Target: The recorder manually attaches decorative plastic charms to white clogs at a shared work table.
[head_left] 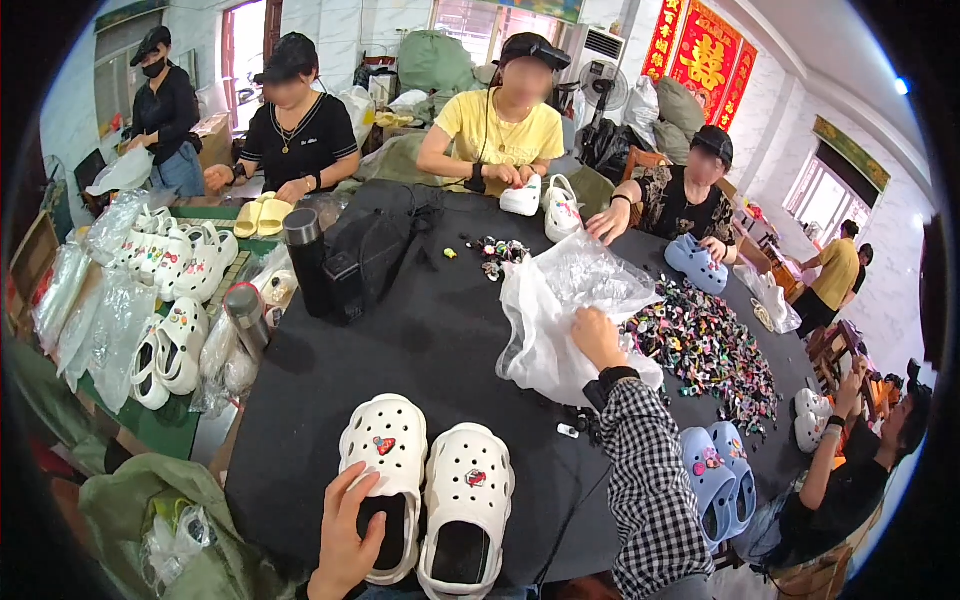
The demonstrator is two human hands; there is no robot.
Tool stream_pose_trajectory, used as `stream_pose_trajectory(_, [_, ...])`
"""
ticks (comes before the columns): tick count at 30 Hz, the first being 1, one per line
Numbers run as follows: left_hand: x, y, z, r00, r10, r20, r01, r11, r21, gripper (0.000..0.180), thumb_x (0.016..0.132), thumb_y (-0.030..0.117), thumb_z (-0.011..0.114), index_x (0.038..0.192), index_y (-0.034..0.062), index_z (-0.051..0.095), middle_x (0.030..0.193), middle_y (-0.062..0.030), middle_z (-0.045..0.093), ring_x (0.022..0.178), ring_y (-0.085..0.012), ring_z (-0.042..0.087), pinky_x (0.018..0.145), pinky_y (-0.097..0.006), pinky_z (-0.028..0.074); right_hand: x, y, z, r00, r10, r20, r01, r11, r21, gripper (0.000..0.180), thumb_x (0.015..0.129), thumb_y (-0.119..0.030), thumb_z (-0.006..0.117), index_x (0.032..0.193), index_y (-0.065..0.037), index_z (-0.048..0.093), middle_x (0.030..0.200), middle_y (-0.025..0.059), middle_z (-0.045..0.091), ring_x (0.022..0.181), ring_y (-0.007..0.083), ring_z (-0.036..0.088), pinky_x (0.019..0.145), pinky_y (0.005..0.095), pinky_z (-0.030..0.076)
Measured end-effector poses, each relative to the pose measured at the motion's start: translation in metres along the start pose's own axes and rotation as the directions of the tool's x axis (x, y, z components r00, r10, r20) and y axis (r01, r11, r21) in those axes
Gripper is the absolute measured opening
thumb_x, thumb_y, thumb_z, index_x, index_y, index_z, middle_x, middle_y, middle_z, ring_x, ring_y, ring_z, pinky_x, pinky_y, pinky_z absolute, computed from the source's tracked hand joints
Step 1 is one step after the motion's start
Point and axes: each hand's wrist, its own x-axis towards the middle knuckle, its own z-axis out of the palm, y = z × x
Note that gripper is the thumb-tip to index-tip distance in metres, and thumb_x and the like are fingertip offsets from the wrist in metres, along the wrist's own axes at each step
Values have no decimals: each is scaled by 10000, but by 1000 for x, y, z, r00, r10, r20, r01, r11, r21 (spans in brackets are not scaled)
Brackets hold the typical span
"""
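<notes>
White tiled walls (770, 110) all round a big round black table (420, 340), which fills the middle. Behind the table, windows (480, 20) with daylight and a white standing air conditioner (603, 45) next to a fan (600, 85). Red hanging banners (705, 55) up right of the table. Another bright window (825, 195) far right of it. Wooden chairs (830, 345) at the table's right edge. Green bundles (435, 60) piled behind it.

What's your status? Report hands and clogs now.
Left hand on left white clog, fingers open. Right hand gripping clear plastic bag. Charm pile beside bag.
</notes>
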Motion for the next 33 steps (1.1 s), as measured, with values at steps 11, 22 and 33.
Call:
stream_pose_trajectory(11, [34,42,-33,963,269,-15,-266,957,111,492,779,61,689,1258,36,585,1401,-212,433,1324,-446,384,1076,-513,347,-67,-168,-215,712,-448,-540,366,894,-259,243,729,-19,611,971,-35,601,854,95,509,785,268,552,673,382,433])
stream_pose_trajectory(22, [46,80,-63,894,442,69,-448,884,137,935,713,184,703,1513,58,236,1211,-134,615,1039,-285,561,949,-410,387,-206,-278,-253,316,-809,-495,860,465,-210,278,774,-165,635,1036,-120,715,925,-23,596,683,101,568,630,269,416])
stream_pose_trajectory(33, [30,46,-80,959,89,-270,-146,969,-200,698,748,140,773,1366,-24,493,1196,-165,640,990,-228,657,881,-341,511,-204,-281,-234,-20,-792,-610,954,168,-249,344,867,-231,551,1188,-123,614,1194,38,568,1098,180,556,959,373,444])
